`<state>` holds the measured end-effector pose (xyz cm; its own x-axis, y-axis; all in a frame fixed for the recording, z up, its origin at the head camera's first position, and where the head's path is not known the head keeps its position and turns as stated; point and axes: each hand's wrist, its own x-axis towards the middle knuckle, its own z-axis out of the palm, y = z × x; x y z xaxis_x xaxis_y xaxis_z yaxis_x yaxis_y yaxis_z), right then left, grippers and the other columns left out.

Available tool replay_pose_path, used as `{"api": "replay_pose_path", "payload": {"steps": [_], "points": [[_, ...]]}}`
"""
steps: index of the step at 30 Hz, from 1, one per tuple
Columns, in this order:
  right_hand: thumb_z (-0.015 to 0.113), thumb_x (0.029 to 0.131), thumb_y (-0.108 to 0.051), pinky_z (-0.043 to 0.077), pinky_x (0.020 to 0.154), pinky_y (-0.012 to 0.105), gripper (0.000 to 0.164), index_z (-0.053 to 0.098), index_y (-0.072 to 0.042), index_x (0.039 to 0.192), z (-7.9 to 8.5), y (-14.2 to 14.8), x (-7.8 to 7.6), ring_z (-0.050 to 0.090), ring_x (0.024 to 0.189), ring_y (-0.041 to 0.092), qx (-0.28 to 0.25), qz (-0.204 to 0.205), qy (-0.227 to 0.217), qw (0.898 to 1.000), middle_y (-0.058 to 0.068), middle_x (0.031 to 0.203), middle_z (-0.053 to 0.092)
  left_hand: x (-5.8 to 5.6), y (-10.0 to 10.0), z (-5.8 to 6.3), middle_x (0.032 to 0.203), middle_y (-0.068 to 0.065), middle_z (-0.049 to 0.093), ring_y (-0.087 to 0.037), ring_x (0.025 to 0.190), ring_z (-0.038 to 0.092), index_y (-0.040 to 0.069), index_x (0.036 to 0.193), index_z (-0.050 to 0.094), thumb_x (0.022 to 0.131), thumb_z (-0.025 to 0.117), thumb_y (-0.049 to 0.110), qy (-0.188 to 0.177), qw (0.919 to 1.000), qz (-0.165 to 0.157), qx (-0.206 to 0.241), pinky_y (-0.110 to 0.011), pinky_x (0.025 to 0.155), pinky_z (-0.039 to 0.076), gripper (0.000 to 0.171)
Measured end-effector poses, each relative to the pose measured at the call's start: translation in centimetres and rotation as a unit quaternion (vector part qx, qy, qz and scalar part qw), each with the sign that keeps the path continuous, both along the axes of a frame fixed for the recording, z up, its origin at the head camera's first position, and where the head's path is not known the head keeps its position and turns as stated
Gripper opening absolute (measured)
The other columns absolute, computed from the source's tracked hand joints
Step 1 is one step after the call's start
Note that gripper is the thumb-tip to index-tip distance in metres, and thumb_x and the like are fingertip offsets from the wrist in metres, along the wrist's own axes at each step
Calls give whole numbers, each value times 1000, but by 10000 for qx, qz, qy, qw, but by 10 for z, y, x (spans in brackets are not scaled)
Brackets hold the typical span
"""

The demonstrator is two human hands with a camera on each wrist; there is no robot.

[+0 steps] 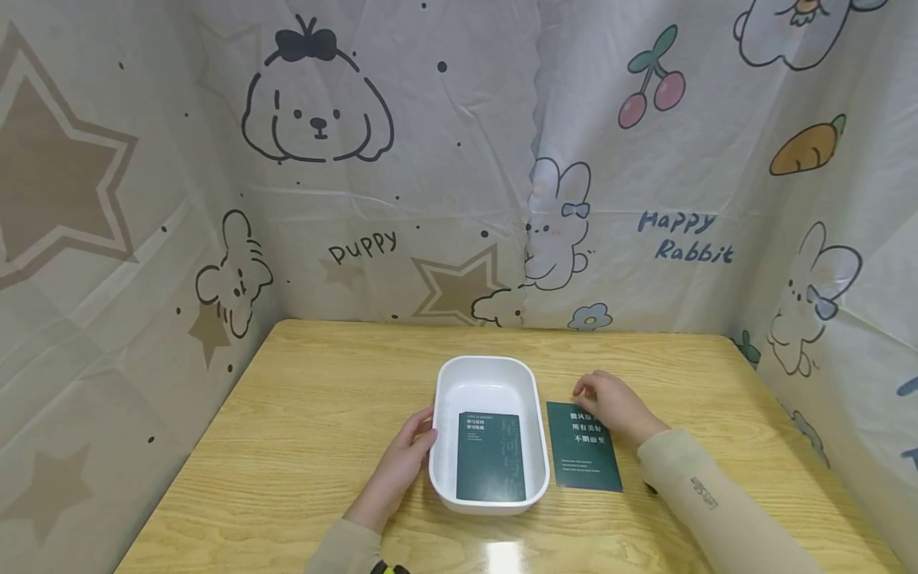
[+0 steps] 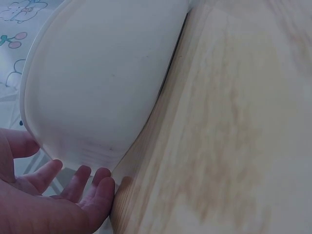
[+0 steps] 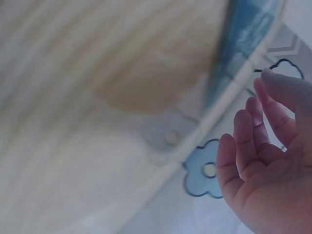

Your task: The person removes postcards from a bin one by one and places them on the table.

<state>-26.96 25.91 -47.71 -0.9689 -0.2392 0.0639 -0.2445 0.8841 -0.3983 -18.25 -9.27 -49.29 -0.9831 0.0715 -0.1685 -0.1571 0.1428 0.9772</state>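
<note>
A white plastic tub [image 1: 490, 368] stands on the table, and a dark green printed card [image 1: 491, 458] lies inside it. My left hand [image 1: 402, 458] holds the tub at its left side. In the left wrist view, fingertips of the left hand [image 2: 63, 200] press on the tub's outer wall [image 2: 102, 83], with the thumb at the rim. Right of the tub, a second green card [image 1: 586, 450] with white print lies on the table. My right hand [image 1: 613, 402] is over its upper right part, fingers loosely bent; in the right wrist view nothing shows between the right hand's fingers [image 3: 242, 131].
The wooden table [image 1: 337, 383] reaches back to a patterned cloth [image 1: 430, 159], which also hangs at both sides. A small dark object [image 1: 649, 488] shows partly beneath the right sleeve.
</note>
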Motion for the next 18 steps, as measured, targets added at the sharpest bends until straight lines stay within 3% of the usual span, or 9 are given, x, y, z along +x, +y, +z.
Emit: {"api": "replay_pose_path", "payload": {"steps": [6, 11, 18], "points": [[63, 90, -22, 51, 66, 37, 12, 68, -12, 94, 22, -24, 4, 52, 75, 17, -50, 123, 293, 9995, 3, 86, 58, 0, -1, -1, 144, -18, 44, -34, 129, 39, 19, 144, 41, 99, 46, 29, -22, 10000, -6, -16, -55, 105, 39, 46], [64, 89, -21, 52, 67, 37, 11, 69, -12, 93, 44, -50, 9, 53, 76, 16, -145, 584, 659, 9960, 2, 84, 59, 0, -2, -1, 146, -18, 43, -34, 130, 39, 20, 144, 41, 98, 47, 30, -53, 10000, -8, -49, -56, 106, 37, 47], [70, 85, -17, 54, 74, 37, 15, 73, -10, 97, 59, -88, 18, 53, 81, 16, 216, 1231, 598, 9904, 0, 85, 63, 0, 0, 2, 145, -17, 43, -34, 130, 39, 21, 144, 41, 99, 46, 30, -74, 10000, -4, -55, -56, 106, 38, 46]]}}
